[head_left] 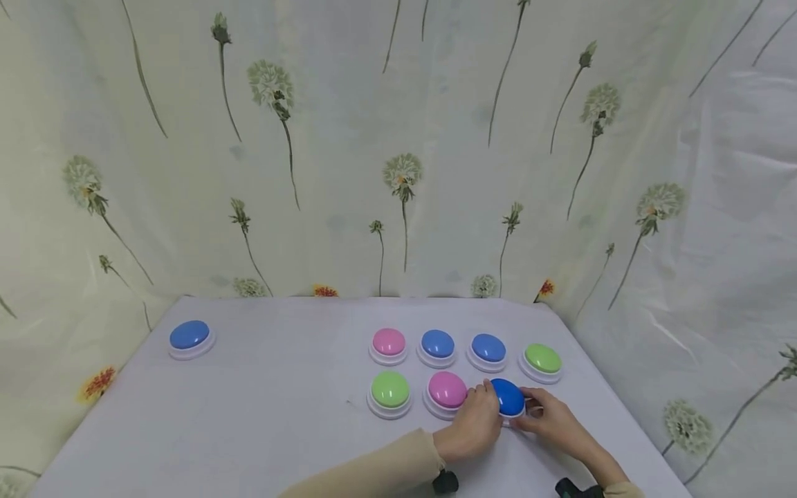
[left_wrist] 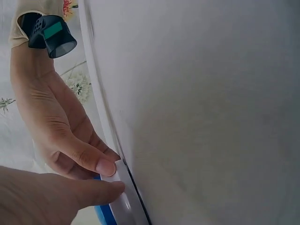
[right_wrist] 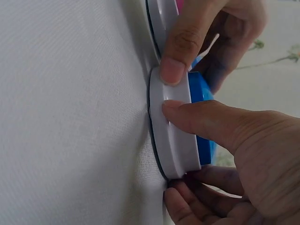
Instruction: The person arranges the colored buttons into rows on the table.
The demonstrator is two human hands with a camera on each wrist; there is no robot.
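Observation:
A round push button with a glossy blue dome (head_left: 508,398) and white base (right_wrist: 173,140) sits at the right end of the front row, between both hands. My left hand (head_left: 476,425) grips it from the left, its thumb (right_wrist: 172,70) pressed on the side of the base. From the right, my right hand (head_left: 557,422) holds the same base, thumb on the near side and fingers curled around the outer edge. In the right wrist view the base's underside is right at the white tabletop. Just left of it stands a pink button (head_left: 447,389), partly behind my left hand.
A green button (head_left: 390,389) starts the front row. Behind stand a pink button (head_left: 389,342), two blue ones (head_left: 438,344) (head_left: 488,348) and a green one (head_left: 543,358). Another blue button (head_left: 189,335) sits far left. A dandelion-print curtain (head_left: 336,173) surrounds the white table (head_left: 261,415).

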